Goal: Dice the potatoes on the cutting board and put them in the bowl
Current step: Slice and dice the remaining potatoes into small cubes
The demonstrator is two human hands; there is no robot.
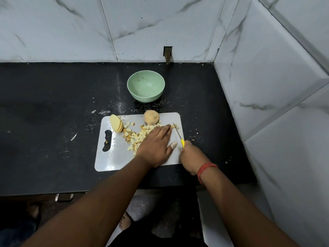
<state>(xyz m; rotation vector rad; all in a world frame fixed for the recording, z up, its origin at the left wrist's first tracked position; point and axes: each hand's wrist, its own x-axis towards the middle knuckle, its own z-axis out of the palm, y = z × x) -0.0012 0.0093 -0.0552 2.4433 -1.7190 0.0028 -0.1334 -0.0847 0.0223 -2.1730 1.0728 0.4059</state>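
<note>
A white cutting board (114, 154) lies on the black counter. A heap of diced potato (135, 137) spreads over its middle. My left hand (155, 146) lies flat on the board with straight fingers, covering part of the dice. My right hand (191, 158) grips the yellow handle of a small knife (178, 134), whose blade rests on the board just right of my left fingertips. A stack of potato slices (116, 123) leans at the board's far left. A whole unpeeled potato (151, 117) sits at the far edge. The pale green bowl (146, 85) stands behind the board, with nothing in it.
The black counter (44, 113) runs to marble walls at the back and on the right. Small potato scraps lie on the counter right of the board (193, 136). A dark wall cut-out (168, 52) sits behind the bowl. The counter's front edge is just below the board.
</note>
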